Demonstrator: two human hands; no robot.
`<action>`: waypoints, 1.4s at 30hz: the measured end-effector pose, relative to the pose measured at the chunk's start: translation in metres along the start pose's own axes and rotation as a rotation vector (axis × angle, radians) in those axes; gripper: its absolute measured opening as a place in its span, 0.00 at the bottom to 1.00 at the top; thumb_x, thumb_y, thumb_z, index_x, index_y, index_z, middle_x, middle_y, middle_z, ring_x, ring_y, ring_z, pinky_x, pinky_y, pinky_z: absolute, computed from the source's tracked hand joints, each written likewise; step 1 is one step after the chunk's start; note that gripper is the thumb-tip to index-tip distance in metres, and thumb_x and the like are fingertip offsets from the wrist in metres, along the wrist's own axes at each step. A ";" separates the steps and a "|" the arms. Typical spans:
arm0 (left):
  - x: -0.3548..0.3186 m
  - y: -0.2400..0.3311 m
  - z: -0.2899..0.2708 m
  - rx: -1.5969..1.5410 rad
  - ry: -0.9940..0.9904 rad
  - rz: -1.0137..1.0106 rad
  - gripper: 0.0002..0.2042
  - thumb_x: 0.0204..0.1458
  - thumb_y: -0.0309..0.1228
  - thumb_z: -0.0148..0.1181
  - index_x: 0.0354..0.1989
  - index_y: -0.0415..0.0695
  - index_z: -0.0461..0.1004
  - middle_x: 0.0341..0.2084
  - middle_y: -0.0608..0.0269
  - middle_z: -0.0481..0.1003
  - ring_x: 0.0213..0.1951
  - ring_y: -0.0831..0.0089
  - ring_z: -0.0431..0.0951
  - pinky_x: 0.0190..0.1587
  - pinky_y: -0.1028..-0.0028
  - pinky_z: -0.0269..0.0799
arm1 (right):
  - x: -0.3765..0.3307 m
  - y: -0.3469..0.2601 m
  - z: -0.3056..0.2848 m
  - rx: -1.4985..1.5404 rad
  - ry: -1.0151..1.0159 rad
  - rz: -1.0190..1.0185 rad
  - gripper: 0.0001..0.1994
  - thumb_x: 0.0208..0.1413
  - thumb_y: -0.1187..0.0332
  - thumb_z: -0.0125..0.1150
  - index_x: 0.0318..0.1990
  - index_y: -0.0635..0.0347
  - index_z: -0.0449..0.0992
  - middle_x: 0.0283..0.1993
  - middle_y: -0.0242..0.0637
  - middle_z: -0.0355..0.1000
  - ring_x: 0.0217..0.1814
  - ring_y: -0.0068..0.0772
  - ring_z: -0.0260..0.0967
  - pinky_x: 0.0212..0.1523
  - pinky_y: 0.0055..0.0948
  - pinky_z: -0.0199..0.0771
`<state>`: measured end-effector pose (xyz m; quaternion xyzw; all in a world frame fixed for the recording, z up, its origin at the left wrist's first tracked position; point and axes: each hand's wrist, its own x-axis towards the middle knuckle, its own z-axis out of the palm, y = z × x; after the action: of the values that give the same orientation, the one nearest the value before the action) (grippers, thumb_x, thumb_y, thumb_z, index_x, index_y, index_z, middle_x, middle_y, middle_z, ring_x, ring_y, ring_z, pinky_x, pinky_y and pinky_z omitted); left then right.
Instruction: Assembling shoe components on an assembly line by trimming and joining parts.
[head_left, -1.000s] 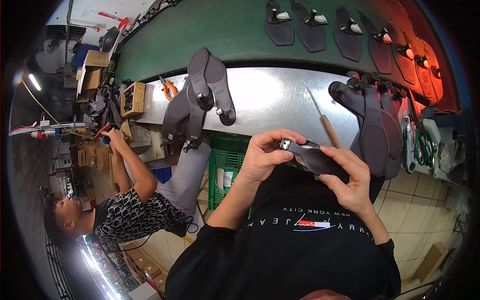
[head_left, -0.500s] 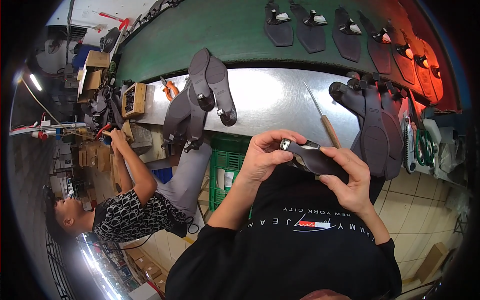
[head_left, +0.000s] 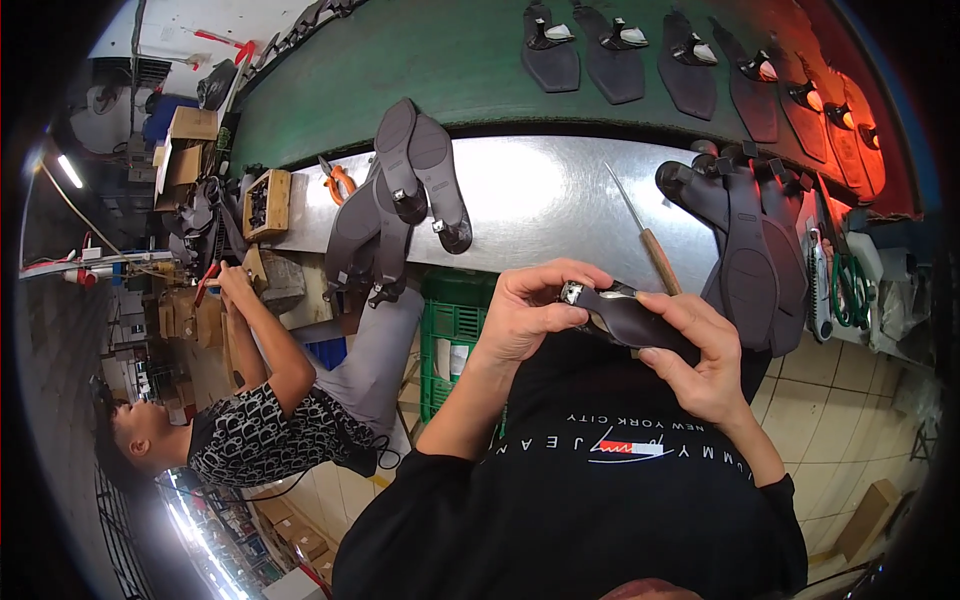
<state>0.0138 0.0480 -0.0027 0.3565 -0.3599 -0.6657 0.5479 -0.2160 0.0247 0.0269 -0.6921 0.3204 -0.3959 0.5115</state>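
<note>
A dark high-heeled sandal [head_left: 645,322] is held between both hands above the bench's near edge. Its heel end, with a shiny metallic piece, is pinched by the fingers and thumb of my left hand [head_left: 535,312]. My right hand [head_left: 700,345] grips the sole from the other side, thumb below and fingers above. Part of the sandal is hidden by my fingers. To the left lies a pile of dark sandals [head_left: 432,150], some with metallic heel pieces. On the right rests another pile of dark sandals [head_left: 750,260], beside an awl [head_left: 655,255] with a wooden handle.
Beyond the metal bench [head_left: 540,190] runs a green belt [head_left: 400,70] carrying a row of dark sandals [head_left: 610,65], reddish-lit at right. Orange-handled pliers [head_left: 340,182], a wooden box [head_left: 268,203] and green scissors [head_left: 850,285] lie around. A co-worker [head_left: 270,400] works at left.
The sandals on the green belt have shifted slightly left. My hands keep their grip with the sandal barely turned. The co-worker's hands and the red-handled tool there have moved a little.
</note>
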 end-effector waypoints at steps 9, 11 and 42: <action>0.001 0.002 -0.002 0.206 -0.110 0.129 0.17 0.39 0.14 0.60 0.41 0.36 0.78 0.45 0.47 0.74 0.45 0.66 0.75 0.46 0.74 0.72 | 0.004 -0.003 -0.001 -0.072 -0.023 -0.037 0.23 0.40 0.79 0.62 0.50 0.64 0.74 0.34 0.42 0.72 0.33 0.35 0.71 0.37 0.27 0.70; 0.002 0.002 -0.002 0.235 -0.139 0.165 0.18 0.39 0.13 0.59 0.42 0.36 0.78 0.46 0.46 0.74 0.46 0.66 0.75 0.46 0.74 0.72 | 0.004 -0.004 -0.001 -0.085 -0.016 -0.050 0.23 0.40 0.79 0.62 0.49 0.64 0.74 0.34 0.42 0.72 0.33 0.36 0.70 0.36 0.28 0.70; -0.001 -0.004 0.030 0.304 -0.001 -0.159 0.24 0.52 0.15 0.37 0.60 0.36 0.63 0.62 0.53 0.60 0.55 0.68 0.69 0.40 0.78 0.79 | 0.002 0.016 0.005 -0.180 0.031 0.065 0.07 0.43 0.76 0.61 0.33 0.61 0.79 0.28 0.39 0.69 0.28 0.38 0.70 0.29 0.30 0.69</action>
<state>-0.0144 0.0524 0.0083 0.4621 -0.4274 -0.6450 0.4332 -0.2108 0.0209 0.0116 -0.7184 0.3849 -0.3591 0.4548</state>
